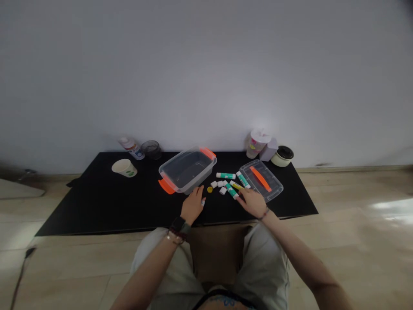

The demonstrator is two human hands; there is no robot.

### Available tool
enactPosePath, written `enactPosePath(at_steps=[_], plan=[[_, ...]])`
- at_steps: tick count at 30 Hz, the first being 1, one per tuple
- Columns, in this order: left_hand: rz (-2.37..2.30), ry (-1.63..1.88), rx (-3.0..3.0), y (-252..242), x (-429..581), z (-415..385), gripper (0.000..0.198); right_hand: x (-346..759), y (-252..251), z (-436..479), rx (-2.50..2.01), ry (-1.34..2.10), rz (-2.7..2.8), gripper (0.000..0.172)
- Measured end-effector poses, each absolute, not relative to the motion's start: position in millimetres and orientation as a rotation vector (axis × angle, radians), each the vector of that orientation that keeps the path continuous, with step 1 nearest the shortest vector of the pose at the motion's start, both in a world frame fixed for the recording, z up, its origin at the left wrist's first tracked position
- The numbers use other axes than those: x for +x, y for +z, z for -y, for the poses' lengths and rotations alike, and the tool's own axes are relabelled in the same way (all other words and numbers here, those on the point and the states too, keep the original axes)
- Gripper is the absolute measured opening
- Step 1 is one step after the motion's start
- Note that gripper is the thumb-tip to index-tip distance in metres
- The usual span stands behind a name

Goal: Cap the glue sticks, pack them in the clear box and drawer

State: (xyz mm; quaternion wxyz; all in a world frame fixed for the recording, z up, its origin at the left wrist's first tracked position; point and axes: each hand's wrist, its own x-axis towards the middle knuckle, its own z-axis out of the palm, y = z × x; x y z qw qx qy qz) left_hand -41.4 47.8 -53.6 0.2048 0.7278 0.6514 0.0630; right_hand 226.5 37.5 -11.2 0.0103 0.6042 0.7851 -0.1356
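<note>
Reaching in from the front edge of the tabletop point(97, 206), the right hand point(253, 203) lies at the near end of the scattered glue sticks point(226, 175). Its fingers point(242, 194) stretch forward, close together, beside a green-banded stick point(231, 190) and a yellow-banded stick point(236, 185). Whether they hold either one is hidden, so I cannot tell.

The left hand point(192, 206) sits nearer the middle with its fingers loosely curled and narrow, just in front of a yellow cap point(210, 189). A small pale bit shows at the fingertips, too small to say whether it is held.

The sticks and white caps point(219, 184) lie loose in a cluster between the box point(176, 172) and the lid point(272, 185). That spot seems to keep them within easy reach of both hands. The lid lies apart from the box, which leaves the box open, with its orange handles at either end. Its position beside the cluster appears to keep it out of the way of that opening.

Along the back of the tabletop, well away from the hands, stand a bottle point(131, 147), a dark jar point(151, 149), and a lidded cup point(257, 143). A paper cup point(124, 168) lies on its side toward the left.
</note>
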Motion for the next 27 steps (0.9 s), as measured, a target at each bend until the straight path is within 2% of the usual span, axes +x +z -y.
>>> enactPosePath(at_steps=[4, 7, 10, 13, 16, 19, 22, 27], plan=[[-1.520, 0.231, 1.580, -31.9, -58.5, -4.7, 0.037, 222.1, -12.2, 11.8, 1.556, -0.758, -2.469, 0.022], [-1.412, 0.222, 1.480, -19.7, -61.1, 22.9, 0.032, 210.5, -18.5, 36.1, 1.331, -0.906, -2.397, 0.022], [-1.305, 0.276, 1.403, -6.6, -62.3, 32.9, 0.031, 202.9, -4.1, 37.5, 0.987, -1.107, -2.320, 0.027], [-1.194, 0.379, 1.327, 11.6, -70.6, 23.6, 0.033, 206.8, 39.3, 19.0, 0.542, -1.652, -2.288, 0.046], [-1.099, 0.503, 1.255, 37.2, -82.0, -2.4, 0.032, 215.6, 90.3, -8.1, 0.361, -2.286, -2.398, 0.070], [-0.992, 0.663, 1.159, 66.4, -83.7, -39.5, 0.068, 218.0, 117.6, -39.3, 0.259, -2.969, -2.365, 0.079], [-0.648, 0.965, 0.737, 82.4, -70.1, -74.9, 0.071, 212.7, 105.7, -72.2, 0.446, -3.329, -2.014, 0.076], [-0.559, 0.803, 0.427, 47.3, -43.0, -94.4, 0.069, 204.8, 27.2, -99.8, 0.821, -3.439, -1.376, 0.070]])
